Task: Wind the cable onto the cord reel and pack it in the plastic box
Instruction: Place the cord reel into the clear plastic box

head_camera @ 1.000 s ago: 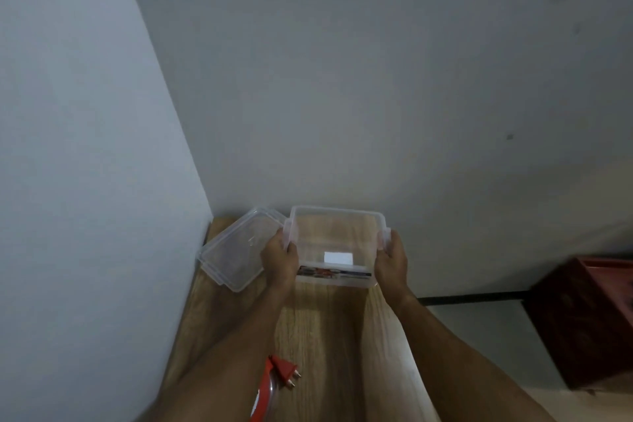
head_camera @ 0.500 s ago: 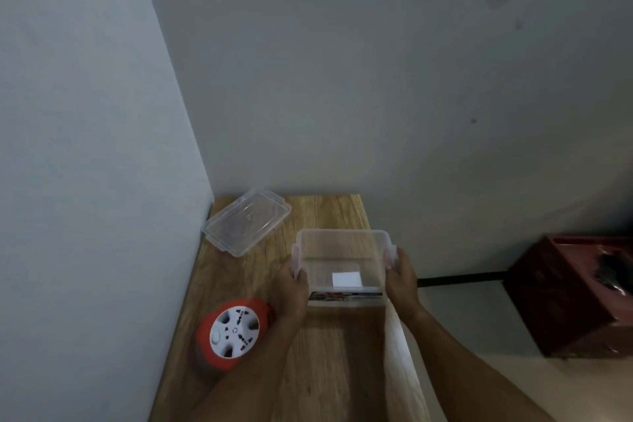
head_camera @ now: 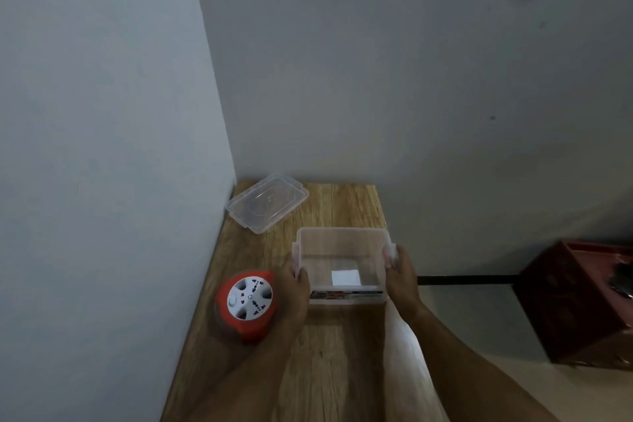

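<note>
A clear plastic box (head_camera: 342, 243) without its lid sits near the right edge of the wooden table (head_camera: 335, 346). Nothing lies inside it but a white label on its floor. My left hand (head_camera: 298, 288) grips its left side and my right hand (head_camera: 400, 274) grips its right side at the clip. A red cord reel (head_camera: 248, 305) with a white socket face stands on the table just left of my left hand. Whether the cable is wound on it cannot be made out.
The box's clear lid (head_camera: 267, 202) lies flat at the table's far left corner against the wall. Walls close off the table's left and far sides. A dark red wooden cabinet (head_camera: 575, 301) stands on the floor to the right.
Both hands have drawn the box back from beside the lid toward me and to the right. The view has tilted so that the cord reel is in full sight.
</note>
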